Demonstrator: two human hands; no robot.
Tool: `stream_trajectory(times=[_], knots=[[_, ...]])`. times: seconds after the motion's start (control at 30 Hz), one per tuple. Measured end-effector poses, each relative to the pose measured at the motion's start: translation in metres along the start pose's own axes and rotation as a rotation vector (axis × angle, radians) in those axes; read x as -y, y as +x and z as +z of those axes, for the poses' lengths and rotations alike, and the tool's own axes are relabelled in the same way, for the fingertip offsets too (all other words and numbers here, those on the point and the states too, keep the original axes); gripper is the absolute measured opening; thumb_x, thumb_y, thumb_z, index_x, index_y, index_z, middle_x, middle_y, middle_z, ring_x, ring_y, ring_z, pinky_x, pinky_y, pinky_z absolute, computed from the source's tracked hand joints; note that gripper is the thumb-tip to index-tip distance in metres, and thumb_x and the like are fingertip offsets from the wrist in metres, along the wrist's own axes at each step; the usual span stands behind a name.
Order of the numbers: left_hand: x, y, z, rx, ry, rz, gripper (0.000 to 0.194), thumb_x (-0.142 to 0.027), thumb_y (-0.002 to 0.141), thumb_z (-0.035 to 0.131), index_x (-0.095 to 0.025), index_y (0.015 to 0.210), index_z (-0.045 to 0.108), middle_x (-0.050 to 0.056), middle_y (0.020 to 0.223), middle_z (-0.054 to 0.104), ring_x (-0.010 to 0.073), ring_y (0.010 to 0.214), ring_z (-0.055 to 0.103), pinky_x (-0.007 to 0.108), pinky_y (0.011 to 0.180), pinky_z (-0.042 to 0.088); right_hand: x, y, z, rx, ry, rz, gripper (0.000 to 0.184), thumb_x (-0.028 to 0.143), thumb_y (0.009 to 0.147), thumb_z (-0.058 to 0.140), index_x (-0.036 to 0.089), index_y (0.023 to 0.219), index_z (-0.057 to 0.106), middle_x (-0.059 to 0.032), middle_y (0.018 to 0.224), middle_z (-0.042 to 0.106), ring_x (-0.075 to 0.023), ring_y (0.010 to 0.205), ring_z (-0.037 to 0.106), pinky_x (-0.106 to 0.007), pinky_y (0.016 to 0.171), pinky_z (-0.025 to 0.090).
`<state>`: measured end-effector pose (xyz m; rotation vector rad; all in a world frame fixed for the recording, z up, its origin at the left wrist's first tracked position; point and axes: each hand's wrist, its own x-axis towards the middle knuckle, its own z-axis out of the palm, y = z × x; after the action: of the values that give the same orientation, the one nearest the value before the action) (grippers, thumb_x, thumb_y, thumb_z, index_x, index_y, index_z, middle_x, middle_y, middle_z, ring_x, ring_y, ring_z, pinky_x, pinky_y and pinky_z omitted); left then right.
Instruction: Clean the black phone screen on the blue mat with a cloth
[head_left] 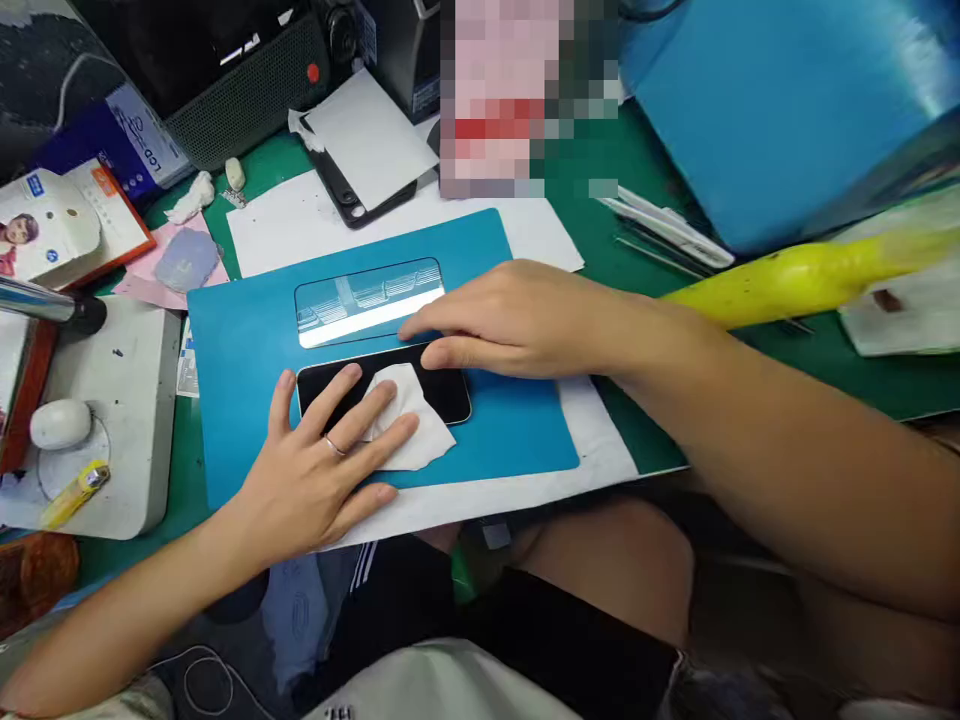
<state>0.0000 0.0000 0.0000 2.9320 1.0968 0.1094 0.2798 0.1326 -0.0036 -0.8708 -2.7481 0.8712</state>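
A black smartphone (444,398) lies flat on a blue mat (247,440), its dark glass facing up. My left hand (330,460) is spread over it, fingers apart, with fingertips on a white tissue (412,440) that covers part of the screen and hangs past its lower edge. Just above the phone rests a clear sheet of screen glass (367,300) with a dark outline. My right hand (517,320) reaches in from the right. Its thumb tip is at the phone's upper edge, and its index fingertip is at the glass sheet's lower right edge; thumb and index finger are apart.
White paper (600,430) lies under the mat. Behind it are a dark phone case (341,190) and a white card (375,140). Left stands a white box (142,430) bearing a yellow cutter (75,495). A yellow bottle (787,280) and blue case (765,110) are at right.
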Motion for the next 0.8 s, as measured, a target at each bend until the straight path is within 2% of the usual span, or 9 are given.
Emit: stream_trajectory(times=[0.17,0.33,0.4,0.5,0.6,0.67,0.8], knots=[[0.003,0.005,-0.005,0.093,-0.012,0.102,0.058,-0.053,0.117,0.04,-0.028,0.169,0.048,0.001,0.175,0.049,0.0337,0.168,0.036,0.06,0.139,-0.018,0.001,0.0,0.002,-0.012,0.001,-0.009,0.052,0.055,0.115,0.042,0.022,0.121,0.083,-0.0088,0.112,0.086,-0.0269,0.097,0.077,-0.035,0.077,0.046],[0.001,0.008,-0.005,0.096,0.014,0.19,0.055,-0.046,0.119,0.038,-0.022,0.167,0.051,0.001,0.173,0.051,0.0295,0.165,0.043,0.057,0.139,-0.02,0.001,0.0,0.002,-0.027,0.002,-0.01,0.053,0.054,0.115,0.041,0.022,0.122,0.083,-0.0085,0.11,0.085,-0.0268,0.096,0.077,-0.036,0.078,0.047],[0.002,0.006,-0.005,0.091,0.011,0.164,0.059,-0.052,0.118,0.036,-0.024,0.168,0.049,0.002,0.174,0.051,0.031,0.165,0.042,0.058,0.139,-0.017,0.002,0.001,0.002,-0.022,0.0,-0.008,0.053,0.054,0.115,0.041,0.022,0.122,0.083,-0.0087,0.11,0.085,-0.0271,0.096,0.077,-0.036,0.079,0.047],[0.006,0.001,-0.004,0.058,0.033,0.025,0.072,-0.062,0.116,0.032,-0.017,0.171,0.044,0.009,0.175,0.049,0.0354,0.165,0.041,0.06,0.141,-0.012,0.004,0.004,0.001,-0.025,-0.002,-0.015,0.054,0.054,0.115,0.041,0.022,0.123,0.083,-0.0087,0.11,0.085,-0.0271,0.097,0.077,-0.035,0.079,0.046],[0.01,-0.002,-0.005,0.029,0.063,-0.085,0.076,-0.064,0.115,0.033,-0.013,0.171,0.042,0.013,0.175,0.048,0.0377,0.166,0.04,0.061,0.141,-0.007,0.005,0.005,0.0,-0.027,-0.006,-0.024,0.054,0.054,0.116,0.041,0.022,0.121,0.083,-0.0083,0.109,0.086,-0.0264,0.096,0.077,-0.035,0.077,0.046],[0.011,-0.002,-0.005,0.044,0.047,-0.039,0.074,-0.064,0.115,0.033,-0.016,0.171,0.043,0.011,0.174,0.049,0.0375,0.167,0.038,0.062,0.141,-0.005,0.005,0.005,0.0,-0.024,-0.007,-0.021,0.054,0.055,0.116,0.041,0.022,0.121,0.083,-0.0083,0.109,0.086,-0.0261,0.096,0.077,-0.035,0.077,0.046],[0.008,0.002,-0.006,0.089,0.004,0.133,0.073,-0.064,0.116,0.03,-0.018,0.17,0.045,0.008,0.172,0.053,0.036,0.168,0.036,0.061,0.141,-0.01,0.002,0.003,0.001,-0.026,0.002,-0.013,0.055,0.056,0.116,0.04,0.021,0.121,0.083,-0.0084,0.109,0.085,-0.0258,0.095,0.076,-0.035,0.078,0.046]])
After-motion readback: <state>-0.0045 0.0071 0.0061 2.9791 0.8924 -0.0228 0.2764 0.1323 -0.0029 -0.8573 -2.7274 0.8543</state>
